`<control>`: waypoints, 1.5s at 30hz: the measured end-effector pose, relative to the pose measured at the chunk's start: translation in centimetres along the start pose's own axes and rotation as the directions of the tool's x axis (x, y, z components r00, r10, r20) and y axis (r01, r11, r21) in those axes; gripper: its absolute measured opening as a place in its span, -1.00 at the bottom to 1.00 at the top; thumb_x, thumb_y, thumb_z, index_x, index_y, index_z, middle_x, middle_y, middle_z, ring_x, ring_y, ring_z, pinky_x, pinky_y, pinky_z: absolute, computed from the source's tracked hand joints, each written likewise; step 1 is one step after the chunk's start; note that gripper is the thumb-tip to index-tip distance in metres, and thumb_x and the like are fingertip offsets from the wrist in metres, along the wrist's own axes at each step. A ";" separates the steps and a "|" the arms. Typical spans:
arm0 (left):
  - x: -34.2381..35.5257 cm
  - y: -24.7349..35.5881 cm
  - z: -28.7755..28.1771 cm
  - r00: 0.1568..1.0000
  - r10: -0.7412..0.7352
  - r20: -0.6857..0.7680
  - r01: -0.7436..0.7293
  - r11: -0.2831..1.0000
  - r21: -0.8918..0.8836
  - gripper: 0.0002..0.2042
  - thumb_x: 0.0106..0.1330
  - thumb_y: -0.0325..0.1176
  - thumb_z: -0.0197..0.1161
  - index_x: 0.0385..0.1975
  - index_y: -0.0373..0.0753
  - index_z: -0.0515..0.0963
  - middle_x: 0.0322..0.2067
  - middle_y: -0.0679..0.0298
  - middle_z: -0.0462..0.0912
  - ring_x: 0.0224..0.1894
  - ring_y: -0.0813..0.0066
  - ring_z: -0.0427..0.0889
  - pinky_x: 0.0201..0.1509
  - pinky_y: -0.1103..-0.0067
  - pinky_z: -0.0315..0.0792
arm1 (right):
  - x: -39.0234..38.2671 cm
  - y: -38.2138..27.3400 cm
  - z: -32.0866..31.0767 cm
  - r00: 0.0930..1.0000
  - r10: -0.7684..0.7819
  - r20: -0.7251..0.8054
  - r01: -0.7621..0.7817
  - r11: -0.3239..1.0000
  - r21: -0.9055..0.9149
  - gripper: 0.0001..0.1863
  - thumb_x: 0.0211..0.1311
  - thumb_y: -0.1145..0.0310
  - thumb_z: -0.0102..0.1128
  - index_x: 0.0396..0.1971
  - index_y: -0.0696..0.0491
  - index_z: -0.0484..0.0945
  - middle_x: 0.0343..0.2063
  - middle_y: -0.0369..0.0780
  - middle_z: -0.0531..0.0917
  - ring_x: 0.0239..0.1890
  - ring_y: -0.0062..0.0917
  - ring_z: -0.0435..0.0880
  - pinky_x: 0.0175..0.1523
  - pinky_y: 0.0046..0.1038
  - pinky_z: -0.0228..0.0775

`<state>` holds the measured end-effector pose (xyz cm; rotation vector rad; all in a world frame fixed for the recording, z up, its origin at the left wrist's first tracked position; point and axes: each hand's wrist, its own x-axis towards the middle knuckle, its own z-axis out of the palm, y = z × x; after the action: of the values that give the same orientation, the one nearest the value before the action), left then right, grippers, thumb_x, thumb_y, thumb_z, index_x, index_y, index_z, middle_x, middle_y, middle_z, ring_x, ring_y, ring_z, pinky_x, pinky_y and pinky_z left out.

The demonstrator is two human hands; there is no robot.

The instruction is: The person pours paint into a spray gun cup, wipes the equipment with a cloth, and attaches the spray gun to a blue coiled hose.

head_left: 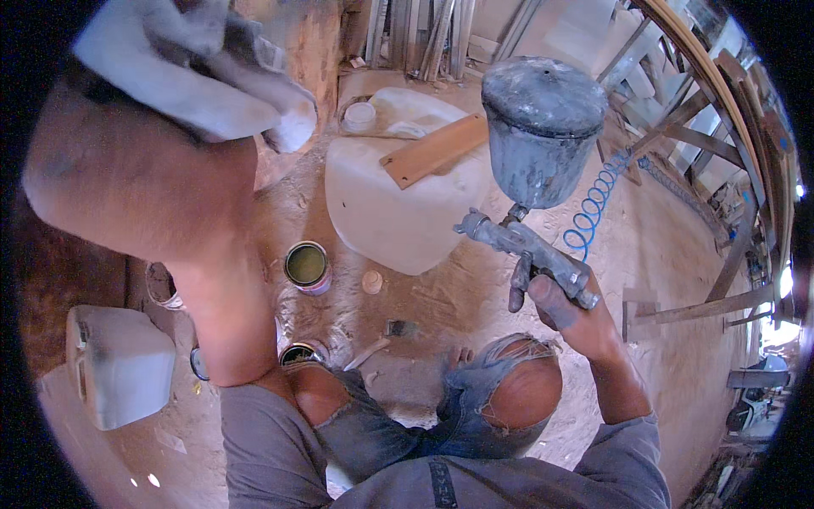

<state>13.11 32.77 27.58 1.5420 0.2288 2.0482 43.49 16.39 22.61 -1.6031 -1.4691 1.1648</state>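
Note:
My right hand is wrapped round the grip of a grey-smeared spray gun, raised above my right knee. A lidded paint cup sits on top of the gun, coated in grey-blue paint. The gun's nozzle points left. My left hand is lifted close in at the upper left, large and blurred. Its end looks pale grey-white; I cannot tell whether that is paint, a glove or a cloth, nor how the fingers are set.
A whitish plastic container lies ahead, with a wooden strip across it. Open cans and a brush are near my feet. A white jerrycan is at left. A coiled blue hose and leaning timber are at right.

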 end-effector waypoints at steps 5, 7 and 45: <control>0.0 -0.6 0.7 0.999 -0.033 0.027 0.034 0.999 -0.017 -0.84 0.16 -0.39 -0.02 -0.43 -0.37 0.43 -0.52 0.11 0.47 -0.46 0.28 0.45 -0.36 0.43 0.37 | -0.3 0.8 -0.4 0.996 -0.054 -0.074 0.058 0.997 0.054 -0.52 0.23 0.05 0.20 -0.09 0.18 0.51 -0.53 -0.33 0.53 -0.46 -0.69 0.48 -0.38 -0.59 0.32; 0.0 -0.7 0.9 0.998 -0.044 0.041 0.046 0.998 -0.041 -0.84 0.16 -0.39 -0.02 -0.44 -0.37 0.43 -0.52 0.11 0.46 -0.47 0.29 0.44 -0.37 0.43 0.36 | -0.6 1.1 -1.3 0.995 -0.032 -0.089 0.036 0.998 0.046 -0.52 0.25 0.05 0.17 -0.05 0.17 0.51 -0.56 -0.35 0.52 -0.50 -0.72 0.45 -0.44 -0.62 0.28; -0.8 -0.8 2.8 0.970 -0.118 0.213 0.154 0.975 -0.159 -0.61 0.27 0.06 0.00 -0.35 -0.20 0.36 -0.48 0.26 0.43 -0.47 0.35 0.39 -0.36 0.42 0.38 | -0.2 1.2 -1.7 0.993 0.034 -0.117 -0.016 0.989 0.149 -0.60 0.24 0.11 0.19 -0.06 0.07 0.53 -0.66 -0.45 0.45 -0.74 -0.86 0.17 -0.65 -0.71 -0.06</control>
<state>16.11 32.50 27.49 1.5662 0.0727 1.7420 45.54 16.13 22.19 -1.5655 -1.2606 1.1430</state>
